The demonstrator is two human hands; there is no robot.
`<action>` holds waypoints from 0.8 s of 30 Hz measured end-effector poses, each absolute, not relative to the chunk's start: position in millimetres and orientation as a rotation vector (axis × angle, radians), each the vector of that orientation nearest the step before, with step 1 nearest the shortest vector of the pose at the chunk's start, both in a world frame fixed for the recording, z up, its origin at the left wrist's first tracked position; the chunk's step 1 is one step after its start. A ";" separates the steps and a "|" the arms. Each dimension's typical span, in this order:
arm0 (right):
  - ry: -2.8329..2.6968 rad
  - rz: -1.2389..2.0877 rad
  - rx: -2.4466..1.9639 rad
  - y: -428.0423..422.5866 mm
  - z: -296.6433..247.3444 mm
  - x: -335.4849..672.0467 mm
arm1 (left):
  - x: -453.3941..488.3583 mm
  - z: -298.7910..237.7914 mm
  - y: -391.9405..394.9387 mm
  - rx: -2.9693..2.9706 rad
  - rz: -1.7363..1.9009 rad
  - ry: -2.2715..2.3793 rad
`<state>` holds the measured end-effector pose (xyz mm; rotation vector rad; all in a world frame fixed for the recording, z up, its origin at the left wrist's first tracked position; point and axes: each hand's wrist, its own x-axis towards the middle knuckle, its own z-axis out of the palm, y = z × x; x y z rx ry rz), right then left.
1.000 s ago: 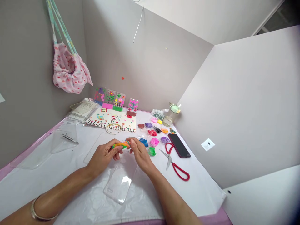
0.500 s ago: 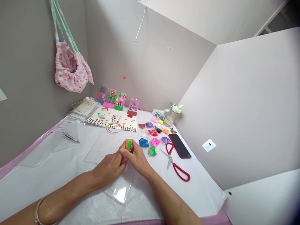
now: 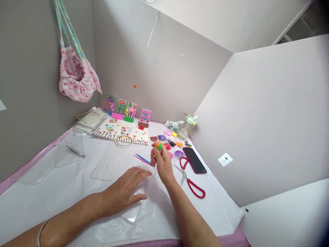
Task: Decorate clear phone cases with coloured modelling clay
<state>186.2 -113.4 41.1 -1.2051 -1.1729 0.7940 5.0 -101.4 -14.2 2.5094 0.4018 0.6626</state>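
Clear case [image 3: 132,217]: under my L hand [image 3: 125,188].
L hand: open, thumb apart.
R hand [image 3: 163,162]: gripping multicol. clay lump [image 3: 159,147].
Blue & pink sticks [image 3: 143,159]: 9 o'c. of R hand.
Clay lump: 1 o'c. from L hand.
Bottle [image 3: 184,132]: 2 o'c. from clay lump.

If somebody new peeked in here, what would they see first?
Probably the pink spotted bag hanging at the upper left. Next might come the bright multicoloured lump in the right hand, near the middle, and the red-handled scissors lying open beside the dark phone, to the right of that hand.
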 end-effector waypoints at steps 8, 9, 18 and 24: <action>-1.358 0.787 -1.344 -167.8 76.6 203.5 | 4.4 -37.8 -83.1 2.679 0.600 0.619; -1.420 0.745 -1.387 -180.2 76.4 203.9 | 2.7 -39.3 -75.5 2.682 0.614 0.680; -2.255 0.163 -1.743 -240.8 -7.1 172.5 | -18.0 -15.7 -41.1 2.652 0.730 0.805; -2.295 0.261 -1.823 -180.1 6.0 149.1 | 5.5 9.2 -46.6 2.564 0.842 0.737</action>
